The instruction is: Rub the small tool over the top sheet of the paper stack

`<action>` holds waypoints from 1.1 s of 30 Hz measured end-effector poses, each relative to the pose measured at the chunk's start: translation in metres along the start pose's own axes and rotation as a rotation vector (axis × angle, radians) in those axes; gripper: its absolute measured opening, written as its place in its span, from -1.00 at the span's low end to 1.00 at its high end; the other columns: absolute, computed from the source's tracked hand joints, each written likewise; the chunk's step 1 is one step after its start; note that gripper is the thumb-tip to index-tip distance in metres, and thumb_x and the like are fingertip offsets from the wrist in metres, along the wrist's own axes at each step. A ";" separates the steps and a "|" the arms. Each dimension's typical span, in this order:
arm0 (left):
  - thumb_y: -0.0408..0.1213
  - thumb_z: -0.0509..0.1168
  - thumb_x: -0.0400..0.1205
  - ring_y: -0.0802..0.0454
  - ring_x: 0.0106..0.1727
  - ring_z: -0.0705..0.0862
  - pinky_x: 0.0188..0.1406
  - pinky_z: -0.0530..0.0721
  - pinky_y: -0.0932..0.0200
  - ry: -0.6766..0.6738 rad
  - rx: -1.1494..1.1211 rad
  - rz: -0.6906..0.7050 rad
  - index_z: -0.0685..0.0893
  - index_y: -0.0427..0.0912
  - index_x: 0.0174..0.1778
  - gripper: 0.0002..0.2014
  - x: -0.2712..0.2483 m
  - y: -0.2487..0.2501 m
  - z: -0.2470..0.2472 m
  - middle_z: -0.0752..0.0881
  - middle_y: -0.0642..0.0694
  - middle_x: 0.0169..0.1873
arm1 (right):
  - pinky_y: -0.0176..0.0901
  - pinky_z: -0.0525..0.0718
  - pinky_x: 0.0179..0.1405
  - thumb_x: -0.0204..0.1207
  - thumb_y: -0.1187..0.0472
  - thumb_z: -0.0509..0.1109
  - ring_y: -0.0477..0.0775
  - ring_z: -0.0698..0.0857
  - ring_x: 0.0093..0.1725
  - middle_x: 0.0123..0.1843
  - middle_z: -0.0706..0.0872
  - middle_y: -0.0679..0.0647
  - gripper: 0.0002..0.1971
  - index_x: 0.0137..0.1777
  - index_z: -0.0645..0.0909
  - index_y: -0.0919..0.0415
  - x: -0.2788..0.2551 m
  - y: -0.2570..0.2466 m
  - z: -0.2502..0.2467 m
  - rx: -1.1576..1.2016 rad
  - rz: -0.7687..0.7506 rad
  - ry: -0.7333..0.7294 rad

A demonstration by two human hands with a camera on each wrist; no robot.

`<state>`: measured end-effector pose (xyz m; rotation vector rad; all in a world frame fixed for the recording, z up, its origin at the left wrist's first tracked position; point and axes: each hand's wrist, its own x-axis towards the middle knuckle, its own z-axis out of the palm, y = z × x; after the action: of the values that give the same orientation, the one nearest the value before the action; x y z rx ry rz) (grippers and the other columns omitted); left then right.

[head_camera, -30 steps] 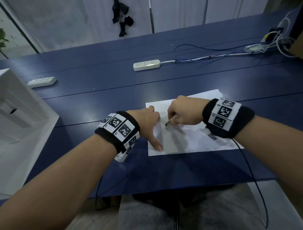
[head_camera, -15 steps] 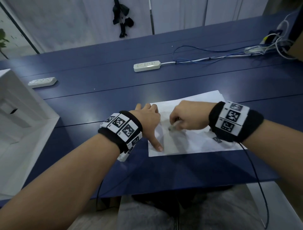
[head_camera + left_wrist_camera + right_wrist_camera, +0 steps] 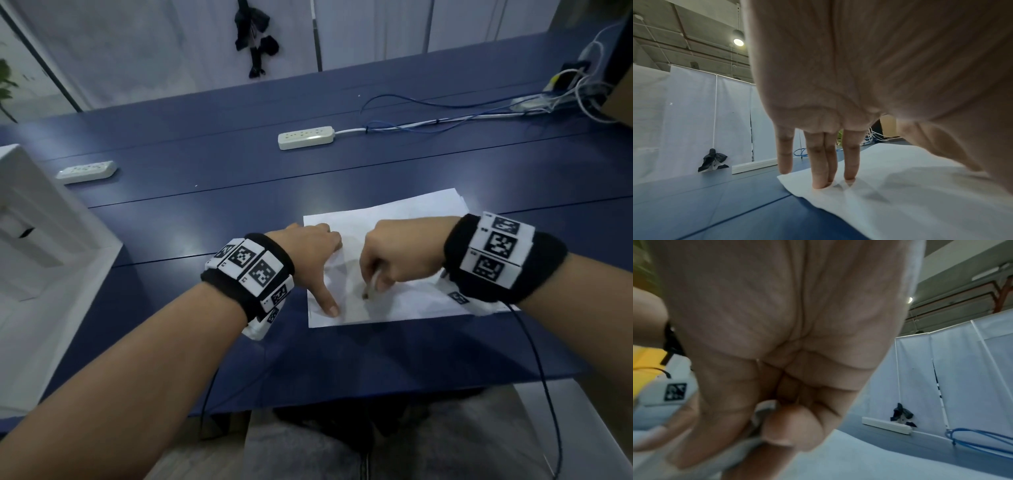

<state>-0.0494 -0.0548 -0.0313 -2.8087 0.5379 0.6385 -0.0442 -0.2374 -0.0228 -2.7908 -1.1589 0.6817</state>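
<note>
A white sheet of paper (image 3: 404,219) lies on the dark blue table (image 3: 205,205) in front of me. My left hand (image 3: 308,253) presses it flat near its left edge, fingers (image 3: 820,172) straight with tips on the paper (image 3: 920,203) and thumb stretched toward me. My right hand (image 3: 397,253) is curled round a pale pen (image 3: 371,286) whose dark tip touches the sheet near its front edge. In the right wrist view the fingers (image 3: 789,426) wrap the light barrel; the tip is hidden there.
Two white power strips (image 3: 306,137) (image 3: 86,170) lie farther back on the table, with blue and white cables (image 3: 445,120) running to the far right corner. A white box-like unit (image 3: 41,240) stands at the left. White curtain panels (image 3: 171,51) close off the back.
My right hand has shifted right and toward me across the sheet, the pen tip now lower on the page. The left hand stays pressed on the paper.
</note>
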 end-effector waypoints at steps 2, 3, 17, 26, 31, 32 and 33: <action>0.55 0.48 -0.05 -0.08 0.12 0.55 0.25 0.59 -0.10 0.003 0.005 0.014 0.47 0.03 0.39 0.11 -0.001 0.001 0.000 0.48 0.09 0.15 | -0.08 0.72 -0.06 0.50 0.17 0.45 -0.02 0.70 -0.14 -0.31 0.71 -0.19 -0.88 -0.05 0.81 0.01 0.010 0.005 -0.004 0.008 0.035 0.109; 0.53 0.48 -0.02 -0.07 0.12 0.56 0.25 0.58 -0.08 0.006 0.006 0.021 0.47 0.03 0.40 0.10 -0.002 0.001 -0.001 0.48 0.08 0.16 | -0.04 0.75 -0.07 0.52 0.17 0.43 0.02 0.72 -0.15 -0.32 0.72 -0.17 -0.88 -0.07 0.80 0.01 0.014 0.007 -0.005 0.016 0.048 0.161; 0.50 0.53 -0.05 -0.05 0.12 0.57 0.21 0.61 -0.06 0.013 -0.044 0.028 0.45 0.00 0.42 0.14 0.002 -0.002 0.003 0.45 0.07 0.15 | -0.06 0.72 -0.07 0.59 0.03 0.39 0.08 0.72 -0.10 -0.22 0.75 -0.05 -0.83 -0.04 0.78 0.05 0.017 0.006 -0.003 0.028 0.052 0.173; 0.42 0.58 -0.01 -0.01 0.15 0.58 0.18 0.66 -0.06 -0.013 -0.057 0.050 0.45 -0.06 0.45 0.14 0.004 0.000 0.003 0.44 0.04 0.20 | -0.06 0.72 -0.04 0.54 -0.01 0.46 0.03 0.72 -0.11 -0.29 0.71 -0.16 -0.87 -0.10 0.77 0.00 0.016 0.012 -0.009 0.050 0.080 0.155; 0.44 0.56 0.01 0.01 0.13 0.57 0.18 0.67 -0.05 -0.020 -0.035 0.054 0.51 -0.10 0.38 0.08 0.004 -0.001 0.001 0.45 0.03 0.18 | -0.19 0.64 -0.03 0.54 0.13 0.46 -0.07 0.67 -0.11 -0.11 0.79 -0.10 -0.85 0.07 0.78 0.01 -0.003 -0.002 0.003 0.007 0.016 -0.041; 0.44 0.56 0.01 0.01 0.12 0.57 0.18 0.67 -0.05 -0.022 -0.025 0.056 0.52 -0.10 0.36 0.06 0.005 -0.001 0.001 0.45 0.03 0.17 | -0.21 0.63 -0.04 0.54 0.13 0.46 -0.08 0.66 -0.12 -0.11 0.78 -0.12 -0.84 0.08 0.78 0.01 -0.005 -0.004 0.005 0.014 0.020 -0.062; 0.44 0.56 0.01 0.01 0.11 0.57 0.16 0.67 -0.06 -0.025 -0.020 0.058 0.53 -0.11 0.34 0.05 0.005 0.000 0.001 0.46 0.02 0.16 | -0.20 0.63 -0.05 0.54 0.14 0.45 -0.09 0.67 -0.13 -0.16 0.76 -0.14 -0.85 0.06 0.78 0.01 -0.004 -0.004 0.006 0.026 0.032 -0.041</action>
<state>-0.0456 -0.0563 -0.0348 -2.8086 0.6136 0.6937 -0.0514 -0.2380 -0.0256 -2.7929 -1.1056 0.7547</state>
